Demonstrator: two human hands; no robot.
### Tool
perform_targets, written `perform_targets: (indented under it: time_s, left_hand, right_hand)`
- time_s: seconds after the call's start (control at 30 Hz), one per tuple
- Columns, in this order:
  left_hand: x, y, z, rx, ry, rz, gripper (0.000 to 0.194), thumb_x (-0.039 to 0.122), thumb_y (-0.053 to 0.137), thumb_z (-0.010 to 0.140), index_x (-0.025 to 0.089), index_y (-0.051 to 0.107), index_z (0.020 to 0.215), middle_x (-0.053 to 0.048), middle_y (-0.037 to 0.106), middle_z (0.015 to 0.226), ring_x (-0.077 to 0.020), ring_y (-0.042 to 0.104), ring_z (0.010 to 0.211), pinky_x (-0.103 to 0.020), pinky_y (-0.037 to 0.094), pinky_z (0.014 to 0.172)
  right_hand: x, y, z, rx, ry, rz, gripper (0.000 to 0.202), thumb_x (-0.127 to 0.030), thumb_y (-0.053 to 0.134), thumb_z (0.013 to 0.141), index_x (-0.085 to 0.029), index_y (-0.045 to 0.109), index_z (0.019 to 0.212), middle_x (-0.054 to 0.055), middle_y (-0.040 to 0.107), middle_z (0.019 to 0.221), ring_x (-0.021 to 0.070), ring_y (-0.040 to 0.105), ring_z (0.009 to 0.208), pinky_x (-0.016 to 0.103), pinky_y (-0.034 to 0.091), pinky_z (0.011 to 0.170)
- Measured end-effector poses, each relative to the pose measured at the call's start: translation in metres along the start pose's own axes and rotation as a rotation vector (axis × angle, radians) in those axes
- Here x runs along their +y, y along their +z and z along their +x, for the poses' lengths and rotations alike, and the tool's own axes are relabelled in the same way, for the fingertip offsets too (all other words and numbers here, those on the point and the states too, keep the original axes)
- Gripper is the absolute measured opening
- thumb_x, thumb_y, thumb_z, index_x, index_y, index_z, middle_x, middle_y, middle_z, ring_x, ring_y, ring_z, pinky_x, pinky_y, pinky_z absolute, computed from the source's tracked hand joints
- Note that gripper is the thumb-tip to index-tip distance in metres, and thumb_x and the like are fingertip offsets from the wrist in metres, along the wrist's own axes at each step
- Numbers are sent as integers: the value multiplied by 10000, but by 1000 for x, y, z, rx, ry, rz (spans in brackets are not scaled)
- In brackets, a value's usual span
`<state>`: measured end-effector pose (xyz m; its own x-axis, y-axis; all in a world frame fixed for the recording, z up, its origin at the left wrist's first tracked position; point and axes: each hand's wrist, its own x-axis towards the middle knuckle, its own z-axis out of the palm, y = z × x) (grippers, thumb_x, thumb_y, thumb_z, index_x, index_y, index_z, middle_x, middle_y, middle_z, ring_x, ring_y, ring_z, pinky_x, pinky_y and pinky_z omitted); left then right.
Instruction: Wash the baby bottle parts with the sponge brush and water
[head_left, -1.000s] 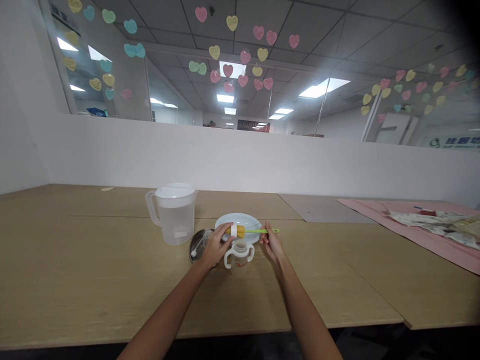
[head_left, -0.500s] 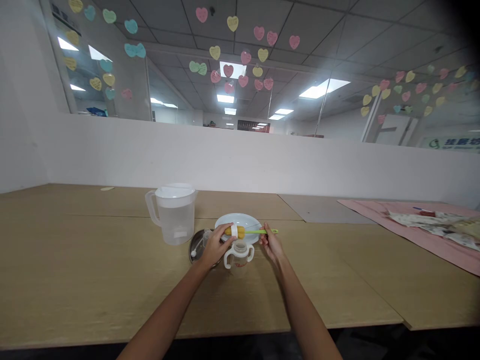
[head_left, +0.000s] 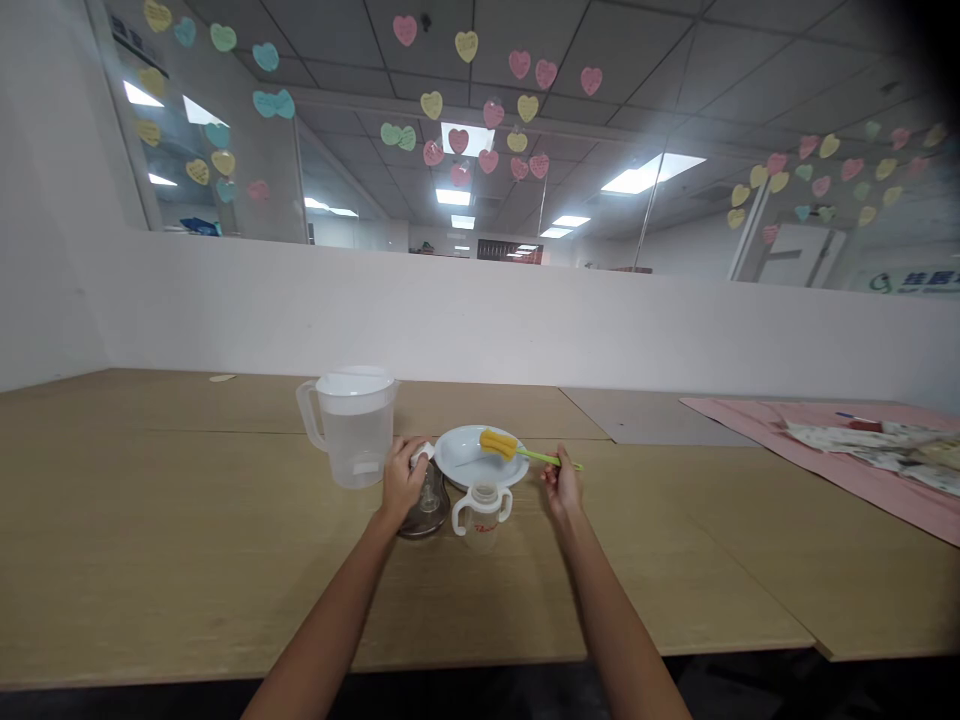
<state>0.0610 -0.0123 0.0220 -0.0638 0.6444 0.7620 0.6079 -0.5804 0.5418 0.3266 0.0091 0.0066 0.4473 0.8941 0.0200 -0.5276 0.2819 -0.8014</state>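
My right hand is closed round the green handle of a bottle brush, whose yellow sponge head hangs over a white bowl. In my left hand is a white bottle ring, gripped by the fingers above a round metal dish. Part of that dish is hidden by the hand; clear pieces lie inside it. Between my hands stands a clear baby bottle, upright and uncapped, with two white handles and red print.
A translucent pitcher with a lid stands left of the bowl. At the far right a pink cloth carries patterned fabric and a pen. A white wall with windows above closes the table's back.
The brush head has come out of the white ring. My left hand moved left with the ring over the metal dish; my right hand moved slightly right with the brush.
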Motion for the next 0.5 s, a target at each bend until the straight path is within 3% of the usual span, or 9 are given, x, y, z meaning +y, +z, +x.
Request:
perform_targets:
  time_s: [0.2, 0.5]
  left_hand:
    - [-7, -9, -2, -313, 145, 102, 337, 217, 417, 678, 172, 523, 995, -63, 566, 955, -213, 517, 903, -340, 399, 818]
    - [-3, -7, -4, -515, 188, 276, 509, 257, 465, 647, 156, 417, 1143, -66, 559, 890, -231, 496, 849, -342, 359, 787]
  right_hand:
    - [3, 1, -1, 4, -29, -42, 345, -502, 576, 669, -168, 507, 618, -90, 405, 345, 37, 313, 278, 173, 344, 319]
    - [-2, 0, -1, 79, 5, 22, 235, -379, 550, 705, -178, 482, 603, -91, 407, 349, 38, 305, 275, 171, 340, 316]
